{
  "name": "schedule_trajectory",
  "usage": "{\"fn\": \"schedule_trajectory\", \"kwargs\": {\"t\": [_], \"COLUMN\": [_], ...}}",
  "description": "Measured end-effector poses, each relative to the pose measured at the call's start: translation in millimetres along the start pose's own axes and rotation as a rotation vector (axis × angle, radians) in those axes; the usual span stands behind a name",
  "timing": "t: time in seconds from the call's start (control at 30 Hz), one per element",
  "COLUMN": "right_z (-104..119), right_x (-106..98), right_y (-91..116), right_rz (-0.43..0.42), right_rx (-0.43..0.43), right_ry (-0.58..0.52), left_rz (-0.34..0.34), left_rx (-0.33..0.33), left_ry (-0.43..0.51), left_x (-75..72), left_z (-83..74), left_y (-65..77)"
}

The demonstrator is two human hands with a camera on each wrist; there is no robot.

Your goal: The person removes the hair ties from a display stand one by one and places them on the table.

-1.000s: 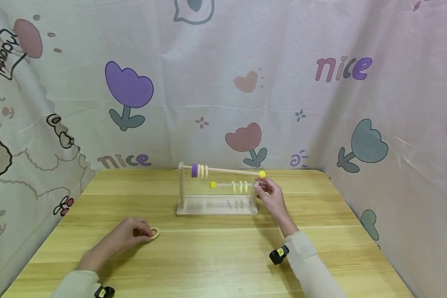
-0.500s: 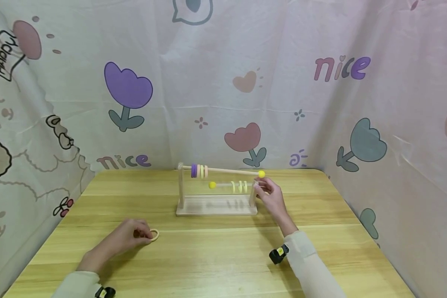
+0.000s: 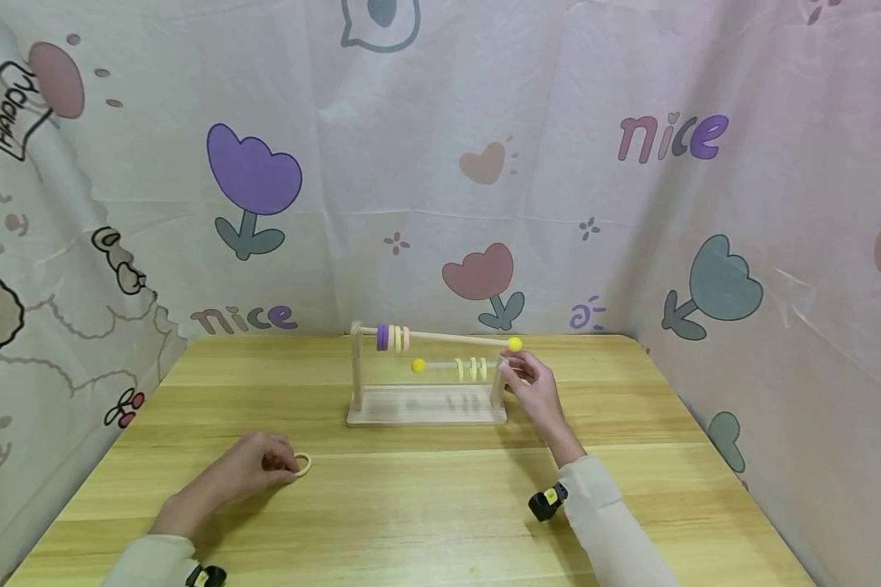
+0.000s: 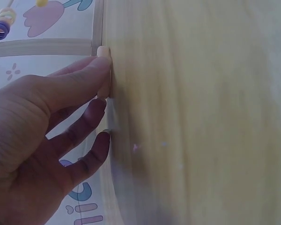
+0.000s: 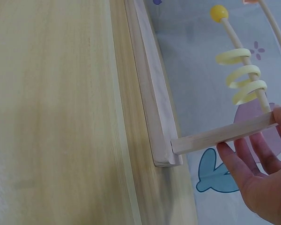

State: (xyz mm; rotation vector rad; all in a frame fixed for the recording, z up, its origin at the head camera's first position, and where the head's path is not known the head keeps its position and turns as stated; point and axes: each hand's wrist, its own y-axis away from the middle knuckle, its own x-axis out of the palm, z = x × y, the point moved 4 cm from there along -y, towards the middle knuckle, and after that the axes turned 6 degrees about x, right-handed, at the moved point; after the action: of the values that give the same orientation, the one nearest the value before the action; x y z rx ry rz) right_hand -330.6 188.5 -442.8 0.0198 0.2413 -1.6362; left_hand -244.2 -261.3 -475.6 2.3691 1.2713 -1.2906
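My left hand (image 3: 253,466) pinches a pale wooden ring (image 4: 103,51) between thumb and fingers, low over the table left of a wooden stand (image 3: 426,417). With thumb and fingertips, my right hand (image 5: 267,180) grips the stand's shorter right post (image 5: 225,133) near its top. From that post a lower rod points left, bearing three pale yellow rings (image 5: 243,70) and ending in a yellow ball (image 5: 219,13). The taller left post (image 3: 357,367) carries an upper rod (image 3: 458,337) with purple, yellow and peach rings (image 3: 394,337) close to the post; another yellow ball (image 3: 515,345) tips it.
The stand sits toward the back of a wood-grain table (image 3: 411,514). Behind and along both sides hangs a pale printed cloth (image 3: 382,163) with flowers and lettering. Black devices (image 3: 548,501) are strapped to both wrists over light sleeves.
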Motion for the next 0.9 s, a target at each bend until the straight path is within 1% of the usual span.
{"fn": "schedule_trajectory", "kwargs": {"t": [0.2, 0.3, 0.4, 0.57, 0.63, 0.83, 0.9], "right_z": [0.1, 0.1, -0.5, -1.5, -1.5, -1.4, -1.1], "right_x": [-0.3, -0.1, 0.2, 0.6, 0.6, 0.4, 0.1], "right_y": [-0.3, -0.2, -0.2, 0.1, 0.1, -0.4, -0.2], "right_rz": [-0.003, -0.006, -0.011, -0.017, -0.017, -0.016, -0.017], "right_rx": [0.0, 0.004, 0.009, -0.001, 0.0, 0.003, 0.0], "right_ry": [0.0, 0.003, 0.01, 0.023, 0.023, 0.019, 0.019], "left_rz": [-0.003, -0.003, 0.008, 0.006, -0.002, -0.028, -0.042], "left_rx": [0.019, 0.019, 0.002, -0.078, -0.096, -0.101, -0.094], "left_ry": [-0.01, -0.011, -0.007, 0.014, 0.021, 0.025, 0.02], "left_x": [-1.4, -1.7, -1.8, -4.6, -6.6, -12.4, -13.3], "left_z": [-3.0, -3.9, -4.7, -5.3, -5.4, -7.0, -8.2], "left_y": [0.0, 0.7, 1.1, 1.2, 0.8, -2.8, -5.5]}}
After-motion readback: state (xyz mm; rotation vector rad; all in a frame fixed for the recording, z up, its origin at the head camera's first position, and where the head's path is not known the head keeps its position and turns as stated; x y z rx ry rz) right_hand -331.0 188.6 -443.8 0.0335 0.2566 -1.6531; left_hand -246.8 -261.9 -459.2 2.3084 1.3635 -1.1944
